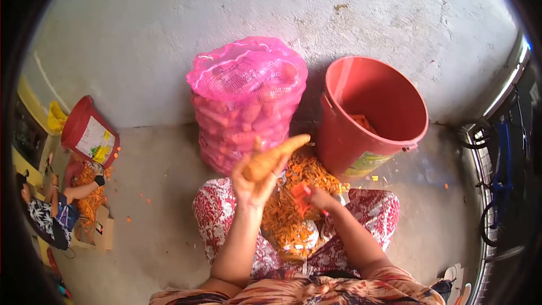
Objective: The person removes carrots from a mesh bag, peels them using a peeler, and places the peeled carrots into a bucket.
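Note:
My left hand point(252, 187) is closed around a large carrot point(276, 157), its thin end pointing up and to the right. Lower and to the right, my right hand point(322, 199) grips a red-orange peeler point(301, 198); its blade cannot be made out. The peeler is apart from the carrot. Under both hands, between my legs, lies a heap of orange carrot peelings point(281, 210) with patches of whitish material showing through.
A pink mesh sack point(243, 118) full of carrots stands by the wall. Beside it is a tall red bin point(353, 141) with some orange pieces inside. At the left, another person point(51, 214) sits near peelings and a red bucket point(84, 124). A blue bicycle point(499, 164) is at the right.

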The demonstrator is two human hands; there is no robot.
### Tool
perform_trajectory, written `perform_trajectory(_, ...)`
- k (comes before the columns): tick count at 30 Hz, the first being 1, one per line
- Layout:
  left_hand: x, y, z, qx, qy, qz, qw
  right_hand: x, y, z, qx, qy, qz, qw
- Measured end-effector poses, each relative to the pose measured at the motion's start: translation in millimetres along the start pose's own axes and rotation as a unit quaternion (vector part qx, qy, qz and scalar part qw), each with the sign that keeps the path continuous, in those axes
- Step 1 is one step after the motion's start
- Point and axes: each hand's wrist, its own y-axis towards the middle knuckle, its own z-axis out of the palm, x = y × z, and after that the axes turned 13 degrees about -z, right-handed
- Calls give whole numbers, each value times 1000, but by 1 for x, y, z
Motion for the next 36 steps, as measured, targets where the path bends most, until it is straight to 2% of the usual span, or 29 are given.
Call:
perform_trajectory(2, 2, -21, -55, -91, 169, 51, 980, 23, -14, -18, -102, -56, -31, 993)
perform_trajectory(4, 4, -38, -79, -67, 214, 47, 973, 18, -18, -34, -249, -22, 67, 966)
perform_trajectory(6, 9, -51, -83, -74, 267, 40, 960, 14, -24, -49, -358, 78, 45, 929)
perform_trajectory(8, 18, -61, -78, -123, 318, 30, 940, 23, -37, -59, -326, 234, -79, 913)
perform_trajectory(10, 26, -63, -82, -138, 256, -6, 957, 68, -49, -42, -356, 254, -169, 883)
perform_trajectory(12, 33, -67, -92, -143, 202, -50, 968, 115, -71, -22, -318, 235, -184, 900)
perform_trajectory(13, 46, -65, -83, -211, 194, -35, 957, 137, -81, -8, -317, 208, -178, 908)
perform_trajectory(14, 49, -66, -88, -224, 180, -38, 957, 154, -87, 4, -316, 181, -172, 915)
perform_trajectory(16, 56, -66, -91, -250, 152, -45, 955, 166, -91, 22, -321, 124, -280, 896)
perform_trajectory(17, 63, -65, -83, -287, 168, -62, 941, 171, -95, 29, -317, 129, -295, 892)
perform_trajectory(18, 63, -65, -82, -277, 183, -87, 939, 174, -97, 33, -312, 134, -312, 888)
perform_trajectory(19, 63, -65, -81, -267, 198, -112, 936, 165, -94, 31, -327, -3, -344, 880)
perform_trajectory(20, 64, -66, -80, -257, 213, -138, 932, 166, -97, 32, -323, -11, -340, 883)
perform_trajectory(21, 69, -64, -75, -309, 203, -122, 921, 173, -104, 33, -319, -19, -336, 886)
perform_trajectory(24, 73, -61, -81, -378, 186, -84, 903, 178, -112, 38, -297, -19, -338, 893)
perform_trajectory(26, 77, -65, -75, -346, 201, -83, 913, 171, -111, 40, -277, 5, -354, 893)
perform_trajectory(30, 80, -65, -74, -339, 188, -100, 916, 169, -114, 38, -278, -66, -345, 894)
perform_trajectory(33, 76, -73, -82, -266, 208, -143, 930, 179, -123, 35, -297, -138, -305, 894)
perform_trajectory(34, 77, -75, -81, -275, 214, -154, 925, 176, -118, 29, -328, -110, -349, 871)
perform_trajectory(36, 79, -80, -76, -294, 224, -175, 913, 165, -103, -4, -412, -184, -395, 800)
